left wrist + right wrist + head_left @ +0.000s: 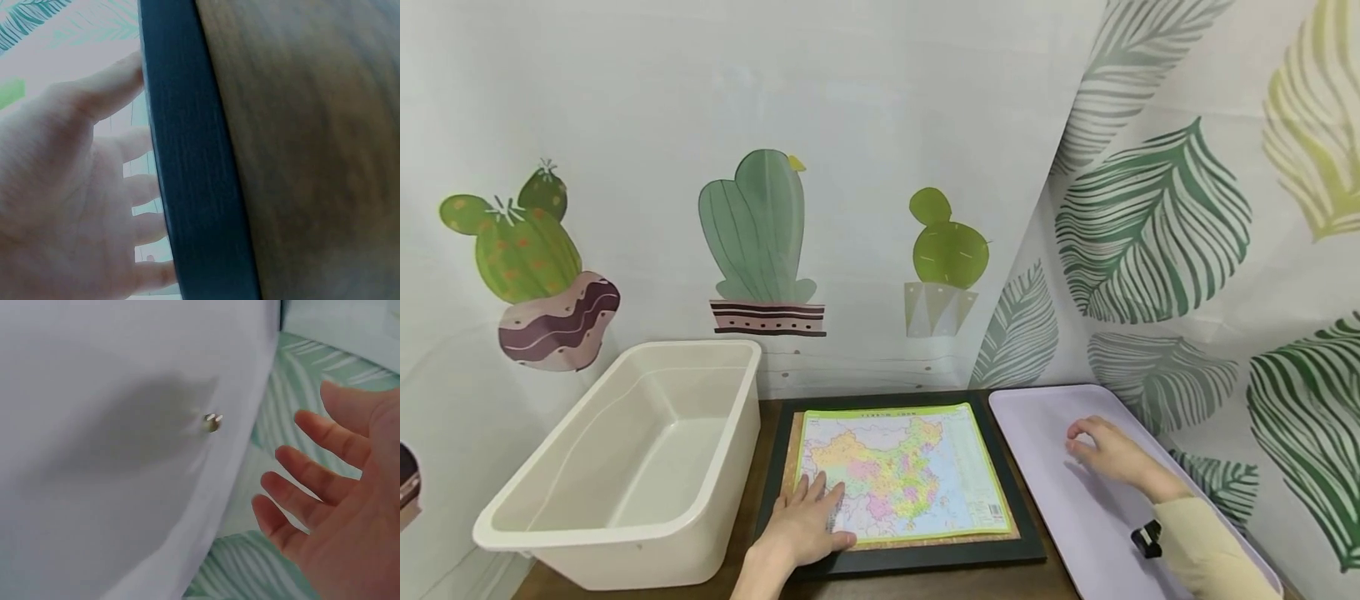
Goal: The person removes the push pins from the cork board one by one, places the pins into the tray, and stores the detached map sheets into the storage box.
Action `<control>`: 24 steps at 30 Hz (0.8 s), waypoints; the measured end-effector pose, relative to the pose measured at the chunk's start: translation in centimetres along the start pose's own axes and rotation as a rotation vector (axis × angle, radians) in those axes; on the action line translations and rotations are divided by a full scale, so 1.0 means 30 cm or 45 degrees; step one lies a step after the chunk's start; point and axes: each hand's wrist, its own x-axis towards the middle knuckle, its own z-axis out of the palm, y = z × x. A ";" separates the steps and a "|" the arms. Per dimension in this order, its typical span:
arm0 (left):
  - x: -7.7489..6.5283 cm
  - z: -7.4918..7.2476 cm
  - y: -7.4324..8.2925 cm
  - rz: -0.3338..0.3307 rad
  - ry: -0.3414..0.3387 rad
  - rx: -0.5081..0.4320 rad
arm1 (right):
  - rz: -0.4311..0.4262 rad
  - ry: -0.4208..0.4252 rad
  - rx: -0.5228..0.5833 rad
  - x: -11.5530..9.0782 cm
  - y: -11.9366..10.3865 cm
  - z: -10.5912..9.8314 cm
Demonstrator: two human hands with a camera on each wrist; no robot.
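A colourful map (887, 475) with a yellow-green border lies on a corkboard (789, 467) in a black frame (925, 557). My left hand (807, 521) rests over the board's lower left, fingers spread across the map's edge. In the left wrist view, the black frame edge (187, 150) hides the fingertips of that left hand (69, 181). Above the lavender tray (1037, 450), my right hand (1108, 450) is held with loosely bent fingers and nothing between them. A small shiny gold-coloured object (212, 422) lies on the tray in the right wrist view, away from the right fingertips (306, 419).
A deep cream plastic tub (715, 500) stands left of the framed board. The tray lies along the board's right side. All rest on a dark wooden table (741, 508). Behind hangs a pale curtain (865, 108) printed with cacti and leaves.
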 end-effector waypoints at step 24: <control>-0.009 -0.005 0.002 0.009 0.004 -0.001 | 0.244 0.127 0.387 0.107 -0.321 0.070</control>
